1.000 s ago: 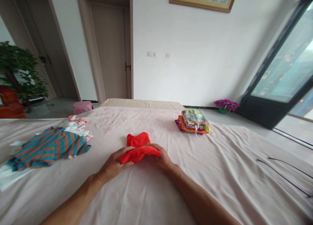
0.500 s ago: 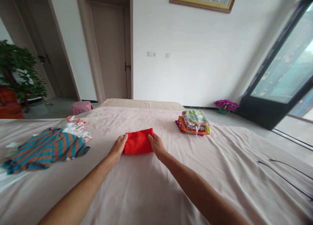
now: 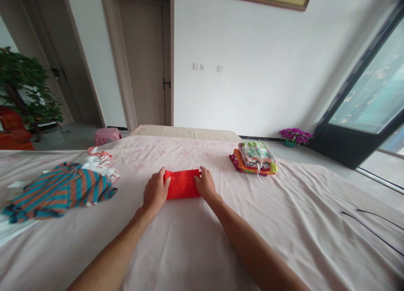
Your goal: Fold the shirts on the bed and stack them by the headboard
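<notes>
A small red cloth [image 3: 182, 184] lies folded into a neat rectangle on the pale pink sheet [image 3: 195, 240] in the middle of the bed. My left hand [image 3: 155, 191] rests on its left end with the fingers flat and curled slightly over the edge. My right hand [image 3: 205, 185] presses on its right end in the same way. Both hands lie on the cloth rather than lifting it.
A stack of folded patterned cloths [image 3: 255, 157] sits at the back right of the bed. A loose striped teal and brown garment [image 3: 59, 192] with white pieces lies at the left. A black cord [image 3: 372, 228] runs across the right side. A pink stool [image 3: 107, 136] stands beyond the bed.
One second ago my hands were gathering the crumpled red cloth near me. It has since been folded flat and pushed away from me, and my hands have closed in over its two ends.
</notes>
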Demonstrator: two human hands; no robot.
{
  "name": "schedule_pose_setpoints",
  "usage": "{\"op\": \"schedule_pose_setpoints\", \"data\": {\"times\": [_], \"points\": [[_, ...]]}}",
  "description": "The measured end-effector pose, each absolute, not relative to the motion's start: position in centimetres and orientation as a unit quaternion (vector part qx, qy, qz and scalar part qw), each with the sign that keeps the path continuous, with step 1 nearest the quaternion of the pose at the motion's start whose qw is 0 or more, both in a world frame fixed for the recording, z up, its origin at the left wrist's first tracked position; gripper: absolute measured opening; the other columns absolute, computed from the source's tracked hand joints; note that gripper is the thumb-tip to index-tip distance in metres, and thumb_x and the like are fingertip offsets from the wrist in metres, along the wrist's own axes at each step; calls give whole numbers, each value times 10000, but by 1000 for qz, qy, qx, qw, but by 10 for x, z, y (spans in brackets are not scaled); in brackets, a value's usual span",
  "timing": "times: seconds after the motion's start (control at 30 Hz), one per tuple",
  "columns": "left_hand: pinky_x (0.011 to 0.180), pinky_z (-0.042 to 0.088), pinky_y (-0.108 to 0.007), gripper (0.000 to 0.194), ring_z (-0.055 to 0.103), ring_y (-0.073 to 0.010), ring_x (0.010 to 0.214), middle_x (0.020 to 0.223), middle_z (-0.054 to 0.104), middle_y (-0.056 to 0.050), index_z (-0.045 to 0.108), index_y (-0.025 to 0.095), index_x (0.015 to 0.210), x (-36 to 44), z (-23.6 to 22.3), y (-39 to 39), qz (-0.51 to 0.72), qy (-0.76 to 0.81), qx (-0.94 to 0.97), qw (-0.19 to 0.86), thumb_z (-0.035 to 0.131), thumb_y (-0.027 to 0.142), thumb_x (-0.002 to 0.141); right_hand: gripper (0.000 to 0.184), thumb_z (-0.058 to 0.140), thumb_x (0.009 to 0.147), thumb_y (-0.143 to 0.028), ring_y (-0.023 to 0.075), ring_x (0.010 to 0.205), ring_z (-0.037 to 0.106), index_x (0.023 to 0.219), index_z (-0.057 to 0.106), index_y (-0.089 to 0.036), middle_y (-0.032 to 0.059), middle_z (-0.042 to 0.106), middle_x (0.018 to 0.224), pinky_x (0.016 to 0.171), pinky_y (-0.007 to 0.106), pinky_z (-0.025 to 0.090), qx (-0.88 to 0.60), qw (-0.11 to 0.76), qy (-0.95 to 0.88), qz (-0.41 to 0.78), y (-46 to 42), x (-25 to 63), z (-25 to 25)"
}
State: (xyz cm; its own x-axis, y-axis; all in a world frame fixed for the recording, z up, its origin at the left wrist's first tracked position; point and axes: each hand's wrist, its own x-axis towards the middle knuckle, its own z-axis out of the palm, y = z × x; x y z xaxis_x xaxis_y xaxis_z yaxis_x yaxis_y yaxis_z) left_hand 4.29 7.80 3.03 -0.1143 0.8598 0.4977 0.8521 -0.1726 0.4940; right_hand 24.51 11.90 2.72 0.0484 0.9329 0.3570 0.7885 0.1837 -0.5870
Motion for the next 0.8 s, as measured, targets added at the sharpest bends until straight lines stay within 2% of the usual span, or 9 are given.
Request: {"op": "schedule_pose_setpoints", "data": {"times": [0.07,0.17,0.27,0.37,0.47,0.57,0.67,0.8], "points": [[1095,380,-465,423,525,-272,1283,1323,608,-168,522,152,1336,46,37,72,408,585,699,-47,384,312,969,470,443,929,-225,274,1227,525,1391,470,-141,178,545,1359,1018,424,422,-602,355,-713,50,110,242,40],[1165,309,-482,415,434,-254,1376,1384,576,-135,538,166,1337,60,38,62,408,519,749,-59,353,276,982,465,373,986,-236,257,1364,408,1442,429,-165,139,475,1462,1117,439,343,-499,352,-791,17,98,230,53],[1168,291,-528,416,440,-265,1373,1387,580,-134,552,177,1334,73,26,61,353,512,782,-42,359,275,979,419,377,1009,-267,247,1408,361,1414,469,-210,116,480,1470,1146,466,308,-426,279,-861,14,95,225,46],[1153,293,-563,448,423,-302,1384,1418,550,-171,550,132,1345,75,10,69,311,545,778,-22,393,310,965,343,408,1011,-276,238,1433,329,1316,564,-274,78,484,1478,1154,491,286,-421,192,-887,10,103,231,27],[1153,312,-541,456,415,-283,1394,1429,544,-156,560,133,1340,65,1,78,327,550,768,19,377,314,964,369,363,1029,-290,229,1465,268,1347,550,-267,77,439,1517,1162,493,268,-441,173,-880,21,113,241,14],[1126,381,-463,441,512,-232,1311,1356,608,-129,604,153,1275,47,6,82,410,573,708,46,316,283,968,450,286,1046,-339,223,1469,260,1447,454,-224,96,387,1549,1175,473,251,-466,188,-863,55,118,246,9],[1042,453,-414,406,605,-229,1162,1195,683,-121,655,171,1148,22,20,81,486,609,626,27,332,322,952,519,243,1048,-405,217,1468,265,1497,384,-184,109,339,1572,1189,445,222,-502,206,-836,87,119,246,6],[834,493,-330,351,664,-230,958,988,729,-83,678,209,951,-4,44,77,450,676,579,74,361,354,912,522,253,1044,-414,200,1465,270,1489,399,-183,97,353,1567,1194,415,206,-507,216,-829,94,121,244,3]]}}
